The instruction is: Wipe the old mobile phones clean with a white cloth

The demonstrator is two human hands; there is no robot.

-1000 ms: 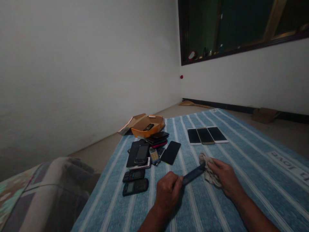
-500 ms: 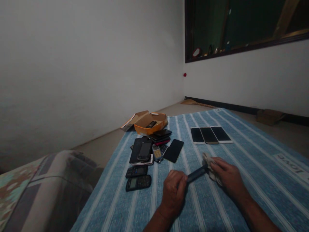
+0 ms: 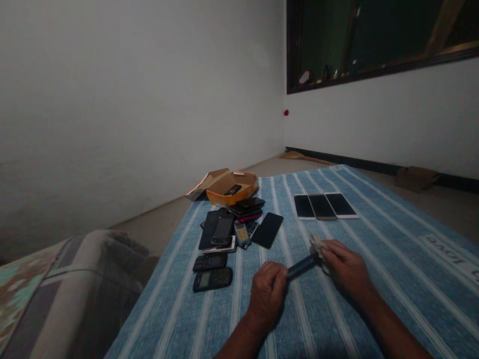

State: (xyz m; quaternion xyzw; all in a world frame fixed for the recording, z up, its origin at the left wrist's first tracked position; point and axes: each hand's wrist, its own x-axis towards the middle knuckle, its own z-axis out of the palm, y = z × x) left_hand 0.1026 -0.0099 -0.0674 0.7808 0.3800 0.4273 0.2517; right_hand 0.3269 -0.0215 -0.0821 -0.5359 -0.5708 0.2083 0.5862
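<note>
Between my two hands is a dark phone (image 3: 300,268), seen at a slant over the striped sheet. Its near end is gripped by my left hand (image 3: 267,294), fingers curled and thumb along the edge. My right hand (image 3: 346,269) pinches a crumpled pale cloth (image 3: 321,252) around the phone's far end. Past the hands, three large smartphones (image 3: 323,206) lie in a row, screens up. Left of them a single black smartphone (image 3: 268,230) rests flat. Two black keypad phones (image 3: 213,279) lie left of my left hand.
A pile of phones (image 3: 223,229) sits on the blue striped sheet (image 3: 179,319). Behind it stands an opened orange cardboard box (image 3: 224,198) with a phone inside. A draped blanket (image 3: 82,294) is at the left; a flattened carton (image 3: 416,178) lies by the right wall.
My right hand and the cloth have shifted slightly left along the phone, which shows a little more of its face. The whole view has moved slightly.
</note>
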